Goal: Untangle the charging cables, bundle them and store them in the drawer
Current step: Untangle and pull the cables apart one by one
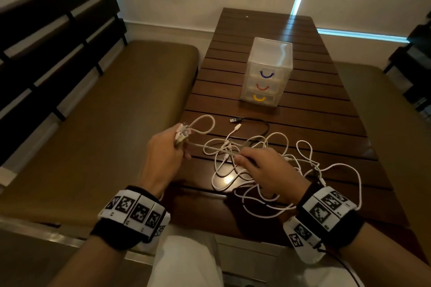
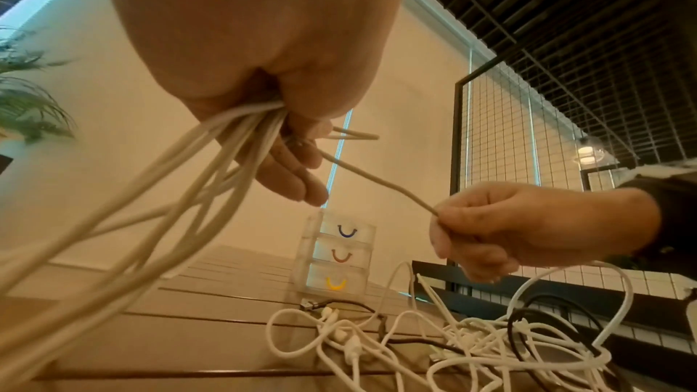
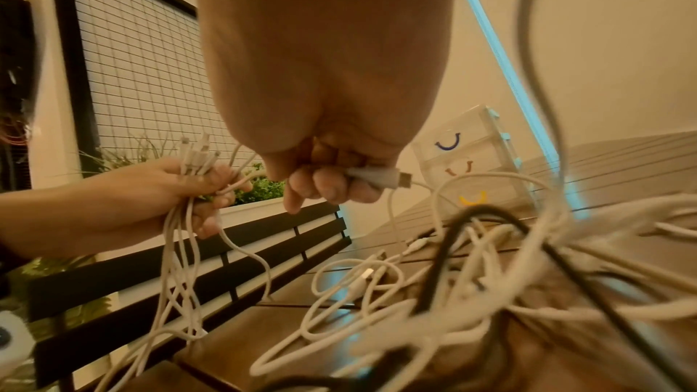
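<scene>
A tangle of white charging cables point(image 1: 256, 170) lies on the near part of the wooden table, with one black cable point(image 1: 258, 123) among them. My left hand point(image 1: 168, 147) grips a bunch of white cable ends point(image 3: 196, 157), plugs sticking up above the fist. My right hand point(image 1: 258, 165) pinches one white cable point(image 2: 377, 181) drawn taut from the left hand, and a USB plug point(image 3: 381, 179) juts from its curled fingers point(image 3: 331, 187). The clear three-drawer unit point(image 1: 268, 72) stands farther back on the table, all drawers shut.
The slatted wooden table point(image 1: 303, 123) has a padded bench point(image 1: 116, 112) to its left and another bench point(image 1: 396, 112) to its right. A dark slatted backrest point(image 1: 46, 42) runs along the left. Loose cable loops hang over the table's near edge around my right wrist.
</scene>
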Tool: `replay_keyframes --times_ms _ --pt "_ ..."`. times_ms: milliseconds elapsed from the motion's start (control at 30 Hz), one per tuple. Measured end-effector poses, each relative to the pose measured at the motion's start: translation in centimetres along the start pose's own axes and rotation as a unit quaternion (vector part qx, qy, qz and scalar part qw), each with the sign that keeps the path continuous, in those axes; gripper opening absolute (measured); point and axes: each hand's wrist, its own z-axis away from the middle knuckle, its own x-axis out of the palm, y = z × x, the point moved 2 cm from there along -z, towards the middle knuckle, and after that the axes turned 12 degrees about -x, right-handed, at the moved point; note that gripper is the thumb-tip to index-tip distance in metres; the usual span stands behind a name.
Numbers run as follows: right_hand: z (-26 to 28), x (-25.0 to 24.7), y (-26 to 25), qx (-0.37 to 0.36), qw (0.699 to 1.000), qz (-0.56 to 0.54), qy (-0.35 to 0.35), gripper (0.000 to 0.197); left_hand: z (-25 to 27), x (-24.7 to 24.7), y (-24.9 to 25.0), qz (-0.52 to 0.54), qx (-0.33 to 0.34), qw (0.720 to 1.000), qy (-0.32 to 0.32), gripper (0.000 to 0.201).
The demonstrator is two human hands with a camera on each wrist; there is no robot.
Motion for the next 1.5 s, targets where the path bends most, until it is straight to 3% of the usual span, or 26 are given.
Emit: replay_keyframes --times_ms 133,300,467,600,700,833,1033,1233,1333,1433,1500 --pt "-2.0 1.1 -1.9 -0.034 0.999 0.001 0.027 0.02 -0.3 -2.0 -1.3 -0.02 -0.045 0.997 0.052 0.027" --pt "-3.6 3.0 -2.6 -0.067 0.997 -0.006 0.046 0.025 -1.4 -5.9 -4.5 0.054 -0.167 0.979 0.104 0.023" --pt "-4.0 4.9 -2.4 -0.084 0.996 0.004 0.016 0.021 -2.9 -8.2 -8.0 0.049 -0.199 0.969 0.141 0.016" --pt "-3.9 5.6 -2.8 -0.069 0.998 -0.001 -0.009 0.019 -3.2 -8.0 -10.1 0.029 -0.217 0.972 0.084 0.018" --pt "-3.8 5.5 -2.6 -0.062 0.998 -0.001 -0.018 0.018 -2.8 -6.9 -10.0 0.049 -0.209 0.976 0.036 0.027" --pt "-3.6 5.0 -2.0 -0.051 0.998 0.003 -0.027 0.016 -2.3 -6.4 -8.0 0.139 -0.209 0.968 0.012 0.022" --pt "-3.2 3.8 -2.5 -0.043 0.999 -0.001 -0.019 0.016 -1.4 -5.3 -4.0 0.175 -0.151 0.97 -0.075 0.049" --pt "-3.7 1.7 -5.2 -0.069 0.991 -0.044 0.103 0.026 0.3 -1.9 -1.0 0.146 -0.09 0.973 -0.155 0.054" --pt "-4.0 1.4 -6.5 -0.062 0.99 -0.071 0.105 0.035 1.0 -0.3 -0.8 0.155 -0.069 0.973 -0.156 0.05" --pt "-4.2 2.1 -7.1 -0.045 0.991 -0.115 0.049 0.06 0.9 0.5 -1.6 0.125 -0.02 0.988 -0.09 0.043" --pt "-4.3 2.7 -7.5 -0.053 0.982 -0.171 0.065 0.062 0.9 0.3 -1.9 0.098 -0.005 0.993 -0.069 0.058"
